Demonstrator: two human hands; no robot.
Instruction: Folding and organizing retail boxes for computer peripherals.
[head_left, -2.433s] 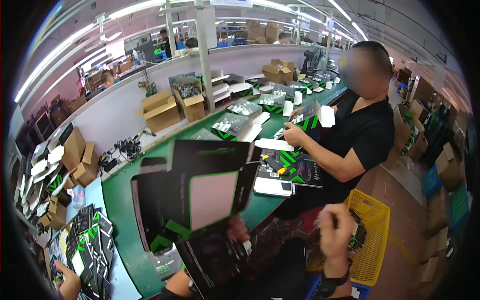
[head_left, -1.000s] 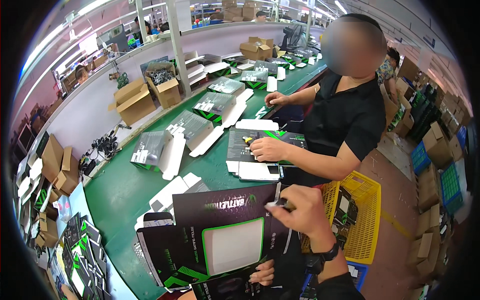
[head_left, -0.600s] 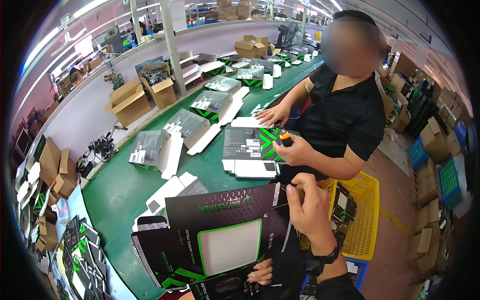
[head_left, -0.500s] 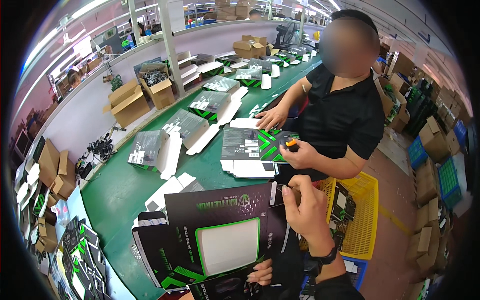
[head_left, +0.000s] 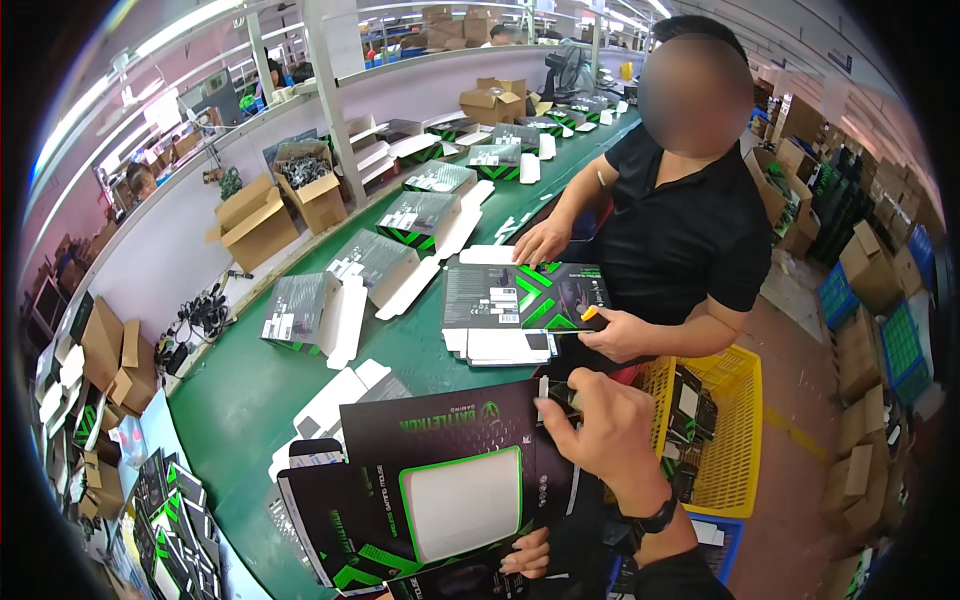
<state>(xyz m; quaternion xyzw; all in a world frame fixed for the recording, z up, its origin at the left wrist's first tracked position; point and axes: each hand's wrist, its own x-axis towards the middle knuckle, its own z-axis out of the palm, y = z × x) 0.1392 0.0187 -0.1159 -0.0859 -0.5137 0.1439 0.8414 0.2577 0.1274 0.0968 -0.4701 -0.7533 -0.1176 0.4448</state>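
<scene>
I hold a flat, unfolded black-and-green carton sheet [head_left: 440, 480] with a pale window panel over the near end of the green belt. My right hand [head_left: 600, 435] pinches its upper right corner. My left hand [head_left: 530, 553] grips its lower edge, only the fingers showing. Across from me, a person in a black shirt [head_left: 690, 220] has one hand on a flattened black-and-green carton [head_left: 525, 297] and holds a small orange-tipped tool in the other.
A green conveyor belt [head_left: 270, 390] runs away from me, lined with half-folded cartons [head_left: 300, 305]. Brown cardboard boxes [head_left: 255, 215] stand on the white shelf at left. A yellow crate [head_left: 715, 430] sits on the floor at right. Stacked flat cartons [head_left: 160, 510] lie at lower left.
The carton sheet has swung from held up in front of me to lying flatter over the belt. My right hand has come down onto its upper right corner.
</scene>
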